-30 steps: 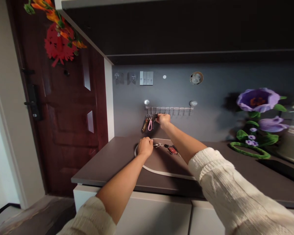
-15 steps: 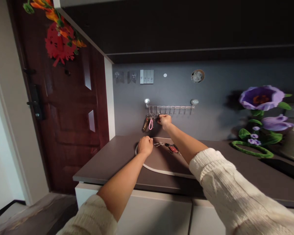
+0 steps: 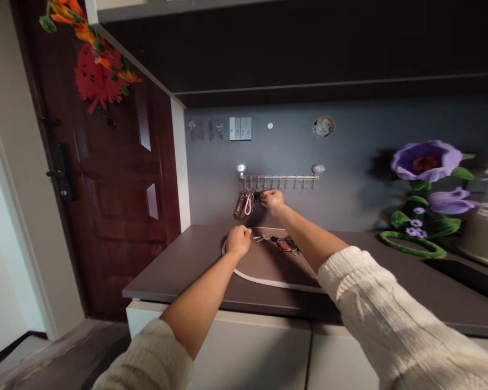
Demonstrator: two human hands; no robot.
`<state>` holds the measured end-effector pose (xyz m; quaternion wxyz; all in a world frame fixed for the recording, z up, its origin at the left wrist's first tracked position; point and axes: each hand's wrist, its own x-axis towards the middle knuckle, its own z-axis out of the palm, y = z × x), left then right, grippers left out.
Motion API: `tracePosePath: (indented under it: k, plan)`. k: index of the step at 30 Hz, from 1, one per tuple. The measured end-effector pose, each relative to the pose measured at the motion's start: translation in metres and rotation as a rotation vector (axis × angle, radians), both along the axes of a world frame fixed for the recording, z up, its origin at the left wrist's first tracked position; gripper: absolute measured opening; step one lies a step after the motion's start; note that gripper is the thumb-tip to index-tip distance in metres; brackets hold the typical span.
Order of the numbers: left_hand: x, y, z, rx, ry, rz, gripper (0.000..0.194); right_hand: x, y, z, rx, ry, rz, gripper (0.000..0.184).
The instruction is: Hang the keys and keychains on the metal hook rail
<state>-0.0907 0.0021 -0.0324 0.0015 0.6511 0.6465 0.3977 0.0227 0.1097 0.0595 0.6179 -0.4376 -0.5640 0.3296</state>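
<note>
My right hand (image 3: pixel 272 200) is at the clear hook rail (image 3: pixel 280 177), its fingertips slightly parted beside a dark bunch of keys (image 3: pixel 257 196) hanging from a hook. Left of that bunch hang a brown key tag (image 3: pixel 239 206) and a pink loop strap (image 3: pixel 248 205). My left hand (image 3: pixel 238 241) is closed in a fist over the left end of a brown mat with a pale rim (image 3: pixel 264 282); whatever it may hold is hidden. Between my arms, loose keys (image 3: pixel 263 238) and a red key holder (image 3: pixel 284 246) lie on the mat.
A purple flower lamp (image 3: pixel 427 162) stands on the dark counter (image 3: pixel 166 260) at the right. Overhead is a dark cabinet underside (image 3: pixel 309 43). At the left is a dark red door (image 3: pixel 117 216). Wall switches (image 3: pixel 240 129) and a round hole (image 3: pixel 323 127) are above the rail.
My right hand has drawn slightly right, away from the dark keys, which hang on the rail. My left hand stays in place. The view has shifted a little.
</note>
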Motion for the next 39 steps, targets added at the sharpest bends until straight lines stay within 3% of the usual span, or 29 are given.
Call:
tracePosePath:
  k: [3,7,10,13,21,29,39]
  plan:
    - [-0.001,0.001,-0.001,0.015,-0.005,-0.019,0.023,0.005,-0.016,0.003,-0.079,0.078,0.028,0.009]
    - [-0.002,0.006,-0.005,-0.033,-0.104,-0.045,0.017,0.014,-0.036,0.003,-0.043,0.075,0.066,0.009]
    - [-0.003,0.011,-0.005,-0.109,-0.249,-0.03,0.012,0.022,-0.048,-0.005,-0.027,0.065,0.054,0.009]
    - [-0.001,0.014,0.002,-0.135,-0.274,-0.013,0.014,0.029,-0.054,-0.018,-0.027,0.002,0.03,0.009]
    - [0.012,0.014,0.027,-0.166,-0.032,-0.051,0.015,0.052,-0.068,-0.053,0.098,-0.459,-0.134,0.015]
    - [0.012,0.023,0.011,-0.081,0.305,-0.098,0.018,0.063,-0.075,-0.055,0.111,-0.819,-0.176,0.016]
    - [0.011,0.029,0.003,-0.125,0.353,-0.138,0.013,0.056,-0.071,-0.062,0.146,-0.956,-0.143,0.018]
